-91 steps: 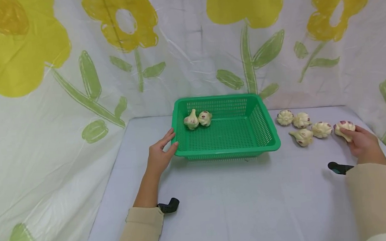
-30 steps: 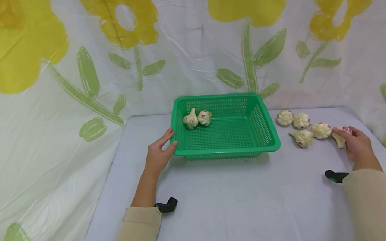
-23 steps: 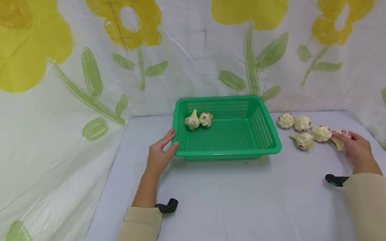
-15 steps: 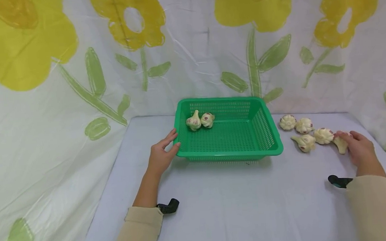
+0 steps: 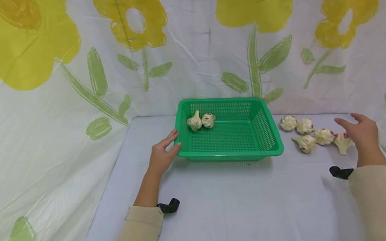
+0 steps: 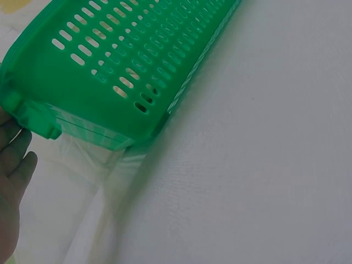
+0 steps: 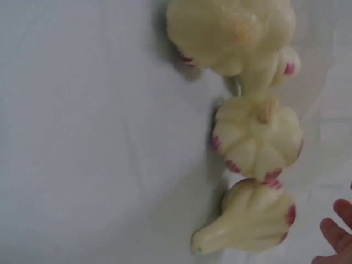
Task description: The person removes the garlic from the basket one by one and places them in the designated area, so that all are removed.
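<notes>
My left hand [image 5: 160, 157] touches the left rim of a green plastic basket [image 5: 229, 155], its fingers and thumb fairly straight. In the left wrist view its fingertips lie beside the basket's corner. Two garlic bulbs [image 5: 194, 123] sit inside at the back left. My right hand [image 5: 364, 134] is spread with nothing in it, just above and right of the nearest garlic bulb [image 5: 342, 144]. That bulb lies with its stem toward me; the right wrist view shows its purple-tipped cloves and pale stem, fingertips apart from it at the lower right.
Several more garlic bulbs [image 5: 304, 126] lie close together on the white table [image 5: 246, 202], right of the basket. A white curtain [image 5: 188, 50] with yellow flowers hangs right behind the table. A black wrist camera [image 5: 168, 206] sticks out from each sleeve.
My right hand brought the garlic bulb down and leftward to the end of the row, let go of it and rose off it. The left hand has stayed at the basket rim.
</notes>
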Demonstrator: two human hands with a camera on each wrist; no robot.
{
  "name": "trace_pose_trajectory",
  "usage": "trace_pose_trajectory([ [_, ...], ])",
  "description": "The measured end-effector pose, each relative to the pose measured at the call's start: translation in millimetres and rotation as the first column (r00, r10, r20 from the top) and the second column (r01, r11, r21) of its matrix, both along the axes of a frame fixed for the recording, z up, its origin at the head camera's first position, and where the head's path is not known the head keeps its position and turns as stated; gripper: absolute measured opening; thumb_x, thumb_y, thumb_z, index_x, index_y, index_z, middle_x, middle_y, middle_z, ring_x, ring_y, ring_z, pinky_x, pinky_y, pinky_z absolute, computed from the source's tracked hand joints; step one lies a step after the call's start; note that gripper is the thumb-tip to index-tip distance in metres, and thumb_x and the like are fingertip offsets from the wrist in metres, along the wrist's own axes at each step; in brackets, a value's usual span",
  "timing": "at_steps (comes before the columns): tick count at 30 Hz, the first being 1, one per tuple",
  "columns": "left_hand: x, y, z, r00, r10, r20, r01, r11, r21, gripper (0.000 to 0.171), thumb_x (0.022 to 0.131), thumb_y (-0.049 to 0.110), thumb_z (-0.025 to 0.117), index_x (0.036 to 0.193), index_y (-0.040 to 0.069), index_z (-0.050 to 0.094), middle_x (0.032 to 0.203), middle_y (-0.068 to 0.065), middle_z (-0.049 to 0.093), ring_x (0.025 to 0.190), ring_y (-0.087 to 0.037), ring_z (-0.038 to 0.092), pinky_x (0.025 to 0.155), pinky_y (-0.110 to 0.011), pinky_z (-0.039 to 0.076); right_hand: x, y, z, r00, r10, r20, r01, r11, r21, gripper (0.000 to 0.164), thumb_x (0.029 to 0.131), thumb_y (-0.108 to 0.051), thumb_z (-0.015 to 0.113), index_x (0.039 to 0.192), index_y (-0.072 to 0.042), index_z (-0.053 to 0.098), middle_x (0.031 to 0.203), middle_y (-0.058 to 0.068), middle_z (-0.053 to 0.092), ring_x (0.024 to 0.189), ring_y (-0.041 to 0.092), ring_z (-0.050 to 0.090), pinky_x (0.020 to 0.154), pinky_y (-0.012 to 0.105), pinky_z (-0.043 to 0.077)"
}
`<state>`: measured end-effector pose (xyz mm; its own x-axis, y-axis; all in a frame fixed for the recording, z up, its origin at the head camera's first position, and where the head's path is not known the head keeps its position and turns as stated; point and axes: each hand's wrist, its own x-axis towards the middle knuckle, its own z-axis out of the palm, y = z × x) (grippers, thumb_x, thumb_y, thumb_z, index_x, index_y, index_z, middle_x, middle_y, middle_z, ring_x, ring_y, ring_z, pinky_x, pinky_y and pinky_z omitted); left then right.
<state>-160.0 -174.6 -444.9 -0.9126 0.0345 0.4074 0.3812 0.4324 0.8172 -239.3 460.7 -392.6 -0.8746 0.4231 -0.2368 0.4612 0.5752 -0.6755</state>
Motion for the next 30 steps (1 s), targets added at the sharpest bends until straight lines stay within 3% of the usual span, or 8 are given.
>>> trace_pose_trajectory([
  [3, -0.3, -1, -0.8, 1.0, 0.003, 0.002, -0.003, 1.0, -0.004, 0.041, 0.095, 0.021, 0.067, 0.134, 0.009, 0.061, 0.144, 0.005, 0.054, 0.133, -0.015, 0.051, 0.11, -0.041, 0.042, -7.2, -18, 13.5, 0.997, 0.064, -0.052, -0.061, 0.997, 0.054, 0.101, 0.088, -0.07, 0.048, 0.158, -0.01, 0.008, 0.161, 0.029, 0.007, 0.134, 0.054, 0.036, 0.099, 0.064, 0.044],
  [7, -0.7, -2, -1.5, 1.0, -0.001, 0.005, 0.001, 1.0, -0.003, 0.042, 0.095, 0.021, 0.067, 0.134, 0.009, 0.061, 0.144, 0.005, 0.054, 0.133, -0.015, 0.051, 0.111, -0.041, 0.042, -17.8, -44, 30.5, 0.981, 0.148, -0.127, -0.138, 0.987, 0.084, 0.098, 0.089, -0.07, 0.047, 0.159, -0.012, 0.011, 0.162, 0.025, 0.01, 0.141, 0.052, 0.027, 0.098, 0.066, 0.043],
  [9, -0.9, -3, -1.7, 1.0, -0.002, 0.008, 0.002, 1.0, -0.003, 0.042, 0.095, 0.021, 0.067, 0.134, 0.009, 0.061, 0.144, 0.005, 0.054, 0.133, -0.015, 0.051, 0.111, -0.04, 0.041, -23.1, -58, 39.4, 0.966, 0.2, -0.164, -0.184, 0.977, 0.104, 0.095, 0.09, -0.068, 0.047, 0.159, -0.013, 0.012, 0.163, 0.023, 0.011, 0.145, 0.051, 0.018, 0.104, 0.07, 0.033],
  [12, -1.1, -3, -1.6, 1.0, -0.001, 0.008, 0.001, 1.0, -0.001, 0.041, 0.094, 0.02, 0.067, 0.134, 0.009, 0.061, 0.144, 0.005, 0.054, 0.133, -0.014, 0.051, 0.111, -0.039, 0.041, -31.2, -83, 53.9, 0.933, 0.289, -0.216, -0.256, 0.952, 0.169, 0.09, 0.092, -0.065, 0.047, 0.159, -0.013, 0.016, 0.162, 0.024, 0.016, 0.144, 0.05, 0.021, 0.106, 0.071, 0.03],
  [18, -1.8, -3, -2.7, 1.0, 0.002, 0.003, -0.002, 1.0, -0.008, 0.042, 0.095, 0.022, 0.067, 0.134, 0.01, 0.061, 0.144, 0.006, 0.053, 0.134, -0.014, 0.05, 0.111, -0.04, 0.041, -46.3, -134, 84.8, 0.83, 0.458, -0.317, -0.368, 0.879, 0.305, 0.079, 0.095, -0.057, 0.052, 0.157, -0.014, 0.027, 0.16, 0.021, 0.026, 0.141, 0.047, 0.031, 0.107, 0.07, 0.028],
  [21, -1.7, -3, -3.4, 1.0, 0.003, 0.009, -0.003, 1.0, -0.004, 0.042, 0.095, 0.022, 0.067, 0.134, 0.01, 0.061, 0.144, 0.007, 0.053, 0.134, -0.014, 0.05, 0.111, -0.04, 0.041, -52.6, -159, 96.4, 0.769, 0.474, -0.429, -0.398, 0.88, 0.258, 0.072, 0.095, -0.052, 0.057, 0.153, -0.016, 0.036, 0.158, 0.013, 0.035, 0.141, 0.038, 0.037, 0.112, 0.063, 0.03],
  [25, -1.0, -2, -2.9, 1.0, 0.001, -0.004, -0.001, 1.0, -0.01, 0.042, 0.094, 0.022, 0.067, 0.134, 0.009, 0.061, 0.145, 0.005, 0.053, 0.134, -0.017, 0.05, 0.11, -0.041, 0.042, -60.5, -187, 103.9, 0.694, 0.4, -0.598, -0.447, 0.891, 0.078, 0.061, 0.093, -0.041, 0.066, 0.147, -0.018, 0.048, 0.152, 0.001, 0.046, 0.137, 0.019, 0.047, 0.115, 0.043, 0.037],
  [30, -0.8, 0, -1.7, 1.0, -0.009, -0.024, 0.008, 1.0, -0.013, 0.042, 0.095, 0.021, 0.067, 0.134, 0.008, 0.061, 0.145, 0.002, 0.054, 0.134, -0.02, 0.051, 0.109, -0.044, 0.043, -72.9, -216, 107.5, 0.635, 0.26, -0.728, -0.507, 0.85, -0.139, 0.051, 0.091, -0.029, 0.072, 0.138, -0.013, 0.059, 0.142, 0.003, 0.056, 0.123, 0.009, 0.058, 0.101, 0.023, 0.048],
])
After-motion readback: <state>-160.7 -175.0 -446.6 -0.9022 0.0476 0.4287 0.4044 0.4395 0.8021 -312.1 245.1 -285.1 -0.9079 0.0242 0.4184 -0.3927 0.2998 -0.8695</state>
